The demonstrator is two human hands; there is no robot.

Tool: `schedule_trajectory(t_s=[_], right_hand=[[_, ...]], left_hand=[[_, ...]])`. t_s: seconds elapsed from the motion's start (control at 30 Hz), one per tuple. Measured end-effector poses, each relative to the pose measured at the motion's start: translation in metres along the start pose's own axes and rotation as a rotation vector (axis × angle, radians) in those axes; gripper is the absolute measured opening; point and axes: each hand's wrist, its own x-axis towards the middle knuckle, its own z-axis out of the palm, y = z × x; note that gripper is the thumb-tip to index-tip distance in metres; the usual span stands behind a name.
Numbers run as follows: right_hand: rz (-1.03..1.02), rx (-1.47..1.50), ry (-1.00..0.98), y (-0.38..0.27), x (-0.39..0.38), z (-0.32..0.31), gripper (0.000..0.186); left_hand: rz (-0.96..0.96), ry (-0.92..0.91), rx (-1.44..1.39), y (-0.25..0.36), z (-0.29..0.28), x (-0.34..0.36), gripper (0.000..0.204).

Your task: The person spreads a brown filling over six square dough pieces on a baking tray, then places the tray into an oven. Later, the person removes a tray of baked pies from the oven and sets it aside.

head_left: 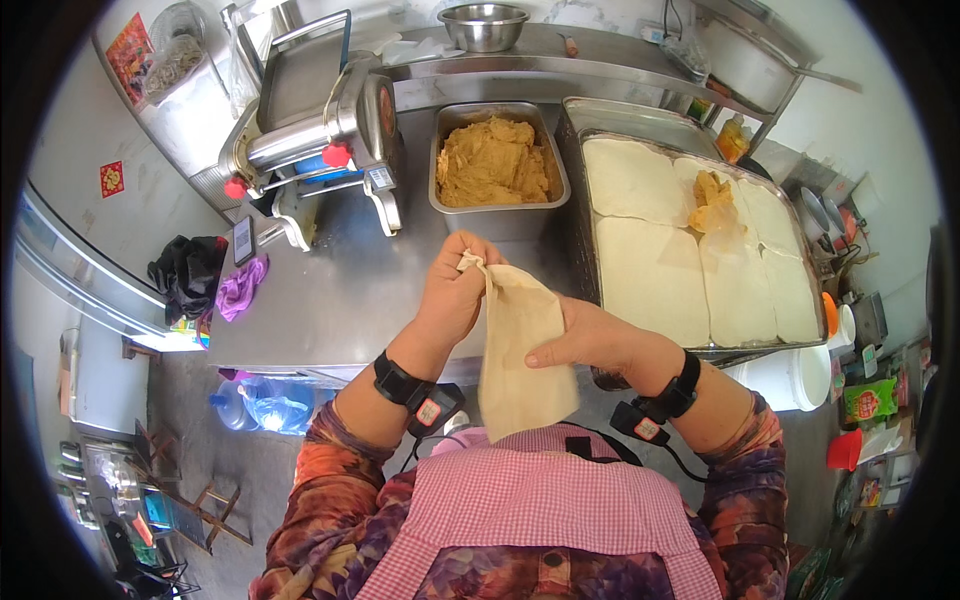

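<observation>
Hanging between both hands, a thin beige sheet (522, 350) droops in front of the pink checked apron (530, 500), above the near edge of the steel desk (340, 300). Left hand (455, 290): fingers closed, pinching the sheet's top corner, which keeps the sheet vertical and lets it fall open under its own weight. Right hand (590, 340): fingers partly curled, thumb on the front face and the rest behind the right edge, seemingly spreading the sheet flat.

Just beyond the right fingers: a large tray (700, 345) of pale folded sheets (650, 270), laid side by side in rows, with a small clump of yellow filling (712, 205) on top. Beyond the left fingers: a deep steel pan (500, 215) of the same yellow filling. Further left of the left fingers, a steel roller machine (320, 130).

Hidden: the right fingers behind the sheet; the sheet's lower end merges with the apron, exact edge unclear. Both wrists carry black bands with small tagged units. Shelf items at the rim too distorted to identify.
</observation>
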Motion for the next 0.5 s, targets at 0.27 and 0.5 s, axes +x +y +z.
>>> schedule_trajectory(t_s=[0.27,0.5], right_hand=[[0.303,-0.103,0.089,-0.004,0.053,0.026,0.038],[0.314,-0.318,0.018,-0.002,0.078,0.041,0.033]], left_hand=[[0.465,-0.054,1.323,0.023,-0.061,0.004,0.018],[0.237,0.575,1.627,0.114,-0.248,0.0,0.013]])
